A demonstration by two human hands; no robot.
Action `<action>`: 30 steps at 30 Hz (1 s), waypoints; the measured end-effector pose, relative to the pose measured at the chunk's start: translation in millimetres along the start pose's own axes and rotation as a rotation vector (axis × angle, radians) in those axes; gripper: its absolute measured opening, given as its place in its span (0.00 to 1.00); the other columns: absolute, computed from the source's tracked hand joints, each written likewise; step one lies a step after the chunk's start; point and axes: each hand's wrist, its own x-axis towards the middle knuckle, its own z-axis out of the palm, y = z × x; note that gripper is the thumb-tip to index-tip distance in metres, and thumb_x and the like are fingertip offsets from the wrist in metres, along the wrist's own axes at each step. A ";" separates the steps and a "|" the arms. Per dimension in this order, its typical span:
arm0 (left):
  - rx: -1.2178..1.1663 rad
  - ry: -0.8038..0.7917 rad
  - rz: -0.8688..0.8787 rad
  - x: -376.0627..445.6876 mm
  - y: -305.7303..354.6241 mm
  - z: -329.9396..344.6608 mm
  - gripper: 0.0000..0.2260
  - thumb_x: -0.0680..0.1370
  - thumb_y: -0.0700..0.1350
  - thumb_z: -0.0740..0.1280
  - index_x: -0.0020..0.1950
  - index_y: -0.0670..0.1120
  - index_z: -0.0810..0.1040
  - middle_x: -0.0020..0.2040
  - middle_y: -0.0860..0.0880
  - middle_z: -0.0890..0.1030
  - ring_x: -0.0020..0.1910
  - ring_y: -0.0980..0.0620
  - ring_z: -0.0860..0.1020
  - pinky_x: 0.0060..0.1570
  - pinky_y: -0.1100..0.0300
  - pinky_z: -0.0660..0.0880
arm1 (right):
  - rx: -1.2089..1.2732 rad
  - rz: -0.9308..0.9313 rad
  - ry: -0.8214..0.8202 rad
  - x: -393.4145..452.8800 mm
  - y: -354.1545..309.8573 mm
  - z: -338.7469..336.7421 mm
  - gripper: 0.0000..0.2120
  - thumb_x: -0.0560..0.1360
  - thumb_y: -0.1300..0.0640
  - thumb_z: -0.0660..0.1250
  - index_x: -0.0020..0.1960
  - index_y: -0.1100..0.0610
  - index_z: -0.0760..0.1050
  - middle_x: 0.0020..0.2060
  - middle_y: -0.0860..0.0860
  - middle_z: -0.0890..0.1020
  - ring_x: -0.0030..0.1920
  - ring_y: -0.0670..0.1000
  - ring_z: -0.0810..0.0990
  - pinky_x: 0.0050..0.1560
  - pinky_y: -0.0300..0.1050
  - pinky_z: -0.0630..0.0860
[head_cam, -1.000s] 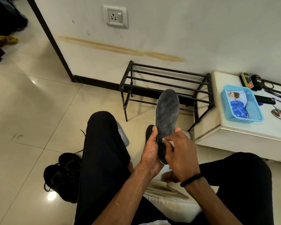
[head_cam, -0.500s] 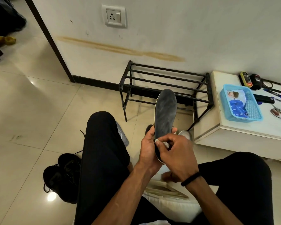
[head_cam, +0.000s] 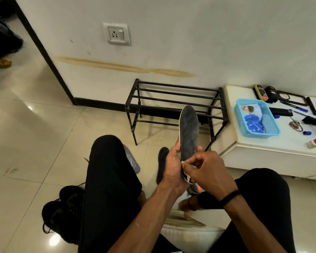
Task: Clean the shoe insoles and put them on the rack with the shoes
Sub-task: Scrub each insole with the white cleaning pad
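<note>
Left hand point(head_cam: 172, 166) grips a grey insole point(head_cam: 188, 132) upright; right hand point(head_cam: 207, 173) pinches a white wipe point(head_cam: 183, 163) against it. Black rack point(head_cam: 173, 103) stands beyond, black shoes point(head_cam: 62, 214) near left, blue basket point(head_cam: 240, 114) on the desk point(head_cam: 274, 143) right.

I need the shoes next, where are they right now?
The black shoes sit on the floor at lower left, beside the person's left leg.

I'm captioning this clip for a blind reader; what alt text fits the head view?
A seated person's left hand holds a dark grey insole upright while the right hand rubs its lower end with a small white wipe. Behind stands a black metal shoe rack with nothing on it; black shoes lie on the tiled floor by the left knee.
</note>
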 end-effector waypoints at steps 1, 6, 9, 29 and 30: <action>-0.002 -0.002 0.000 4.4 -1.5 5.4 0.24 0.80 0.58 0.65 0.67 0.41 0.81 0.58 0.40 0.82 0.57 0.43 0.80 0.68 0.46 0.72 | -0.015 -0.011 -0.006 -2.9 1.4 -5.6 0.04 0.72 0.57 0.75 0.38 0.52 0.84 0.34 0.45 0.85 0.32 0.40 0.82 0.36 0.32 0.78; 0.026 0.003 -0.014 20.0 -10.8 47.9 0.24 0.81 0.57 0.64 0.66 0.40 0.80 0.55 0.39 0.82 0.51 0.45 0.81 0.60 0.49 0.78 | -0.081 0.002 0.138 -5.2 11.8 -35.8 0.04 0.71 0.55 0.76 0.37 0.51 0.84 0.31 0.42 0.83 0.34 0.39 0.81 0.36 0.28 0.73; 0.023 -0.038 -0.040 31.6 -18.6 73.6 0.21 0.83 0.54 0.60 0.62 0.40 0.81 0.52 0.40 0.82 0.46 0.46 0.82 0.50 0.53 0.81 | -0.089 0.032 0.235 -0.5 19.5 -54.3 0.03 0.70 0.54 0.76 0.38 0.51 0.84 0.34 0.42 0.83 0.36 0.39 0.81 0.35 0.25 0.69; 0.092 -0.209 -0.130 83.5 -64.3 162.4 0.22 0.82 0.50 0.56 0.51 0.38 0.85 0.49 0.40 0.85 0.46 0.44 0.85 0.50 0.55 0.81 | -0.129 0.162 0.309 28.1 54.5 -148.2 0.04 0.71 0.51 0.74 0.41 0.50 0.83 0.46 0.46 0.83 0.45 0.45 0.82 0.50 0.41 0.78; 0.091 -0.207 -0.143 84.4 -65.4 163.8 0.23 0.81 0.53 0.57 0.52 0.37 0.85 0.50 0.39 0.84 0.48 0.43 0.84 0.54 0.53 0.79 | -0.121 0.166 0.268 24.6 57.2 -152.6 0.03 0.71 0.51 0.75 0.42 0.50 0.84 0.46 0.46 0.84 0.47 0.44 0.82 0.52 0.41 0.79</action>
